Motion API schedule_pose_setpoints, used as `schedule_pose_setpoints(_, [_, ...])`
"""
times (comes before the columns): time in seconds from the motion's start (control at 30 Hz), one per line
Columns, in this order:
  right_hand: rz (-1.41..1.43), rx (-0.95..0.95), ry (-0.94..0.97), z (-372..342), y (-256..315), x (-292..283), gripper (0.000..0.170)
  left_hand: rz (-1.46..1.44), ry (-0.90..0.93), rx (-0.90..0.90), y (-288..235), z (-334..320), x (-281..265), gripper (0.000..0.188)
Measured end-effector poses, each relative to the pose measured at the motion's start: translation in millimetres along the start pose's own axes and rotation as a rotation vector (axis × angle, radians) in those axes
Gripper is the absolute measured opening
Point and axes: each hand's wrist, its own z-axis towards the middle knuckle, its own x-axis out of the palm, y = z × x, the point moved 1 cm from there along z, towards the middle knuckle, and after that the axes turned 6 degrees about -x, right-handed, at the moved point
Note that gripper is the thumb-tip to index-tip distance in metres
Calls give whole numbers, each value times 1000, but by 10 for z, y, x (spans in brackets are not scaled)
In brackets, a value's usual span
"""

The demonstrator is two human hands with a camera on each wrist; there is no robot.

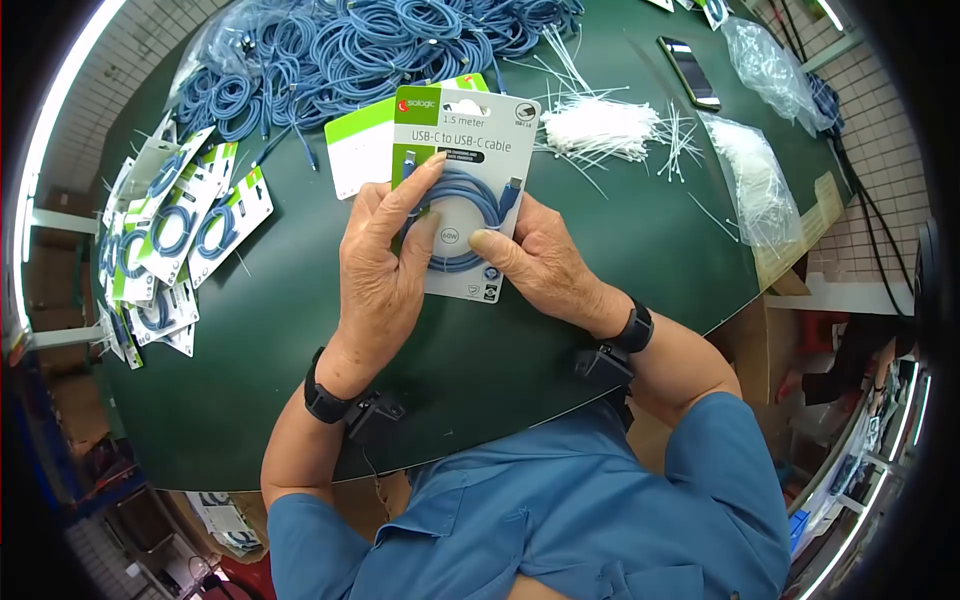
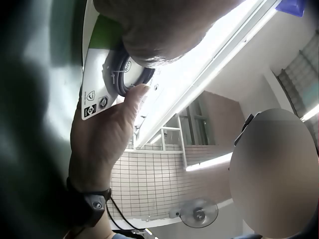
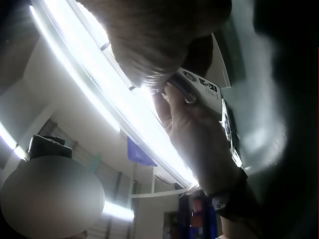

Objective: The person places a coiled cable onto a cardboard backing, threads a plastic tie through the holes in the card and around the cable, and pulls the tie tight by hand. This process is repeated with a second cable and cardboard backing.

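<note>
A coiled blue USB-C cable lies against the front of a white and green packaging card, held above the table. My left hand grips the card's left side, with index finger and thumb over the coil. At the right edge my right hand pinches card and coil, thumb in front and fingers hidden behind. Another green and white card shows behind, its lower edge by the left hand's fingers. In the left wrist view the coil sits between both hands.
On the green table, a heap of coiled blue cables lies at the back. Carded cables are piled at left. White cable ties, a phone and a plastic bag of ties lie at right.
</note>
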Motion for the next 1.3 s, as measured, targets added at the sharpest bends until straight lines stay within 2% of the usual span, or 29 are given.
schedule_pose_setpoints(0.17, [21,4,50,-10,-23,-6,47,9,0,20,7,53,7,44])
schedule_pose_setpoints(0.27, [4,11,90,-11,-17,10,49,-79,-21,77,67,73,8,37])
schedule_pose_setpoints(0.57, [-25,-36,81,-8,-47,46,52,-119,-42,32,127,63,58,24])
schedule_pose_setpoints(0.67, [-62,-24,118,-13,4,56,48,-90,-18,46,163,51,55,20])
schedule_pose_setpoints(0.97, [-80,-3,92,19,-14,-9,50,-208,15,-45,138,52,111,19])
schedule_pose_setpoints(1.1, [-74,-16,104,27,-20,-14,47,-264,80,-144,133,46,106,19])
schedule_pose_setpoints(1.2, [-105,-37,95,33,-16,7,44,-133,91,-46,170,69,77,22])
schedule_pose_setpoints(1.3, [-92,2,93,53,-43,18,44,-121,112,-101,180,73,53,22])
